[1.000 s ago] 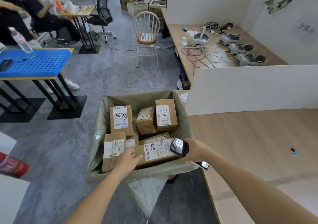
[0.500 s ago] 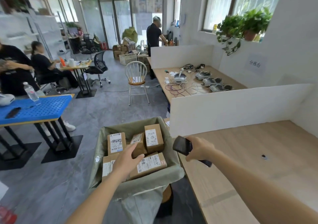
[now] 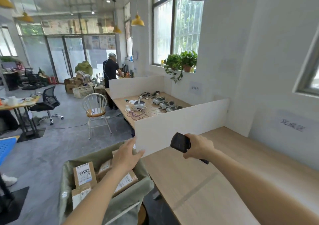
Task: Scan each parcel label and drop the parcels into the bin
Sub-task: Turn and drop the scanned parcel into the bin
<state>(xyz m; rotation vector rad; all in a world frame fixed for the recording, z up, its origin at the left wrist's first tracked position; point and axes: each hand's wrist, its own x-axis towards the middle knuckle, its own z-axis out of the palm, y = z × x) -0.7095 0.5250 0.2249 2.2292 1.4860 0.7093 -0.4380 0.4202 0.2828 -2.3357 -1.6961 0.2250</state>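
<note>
A bin (image 3: pixel 145 188) lined with a green sack stands at the lower left beside the wooden table (image 3: pixel 215 178). Several brown cardboard parcels (image 3: pixel 84 173) with white labels lie inside it. My left hand (image 3: pixel 128 153) hovers above the bin with fingers spread, holding nothing. My right hand (image 3: pixel 199 146) is over the table and grips a black handheld scanner (image 3: pixel 180 142), its head pointing left toward a white partition.
A white partition (image 3: pixel 181 126) stands along the table's far edge. Behind it a second desk (image 3: pixel 148 107) carries headsets and cables. A wooden chair (image 3: pixel 95 109), an office chair (image 3: pixel 48 104) and a person (image 3: pixel 110 71) at the back share the grey floor.
The view has tilted up from the bin toward the room. My left hand has lifted off the parcels and risen above the bin. My right hand with the scanner has moved right over the table.
</note>
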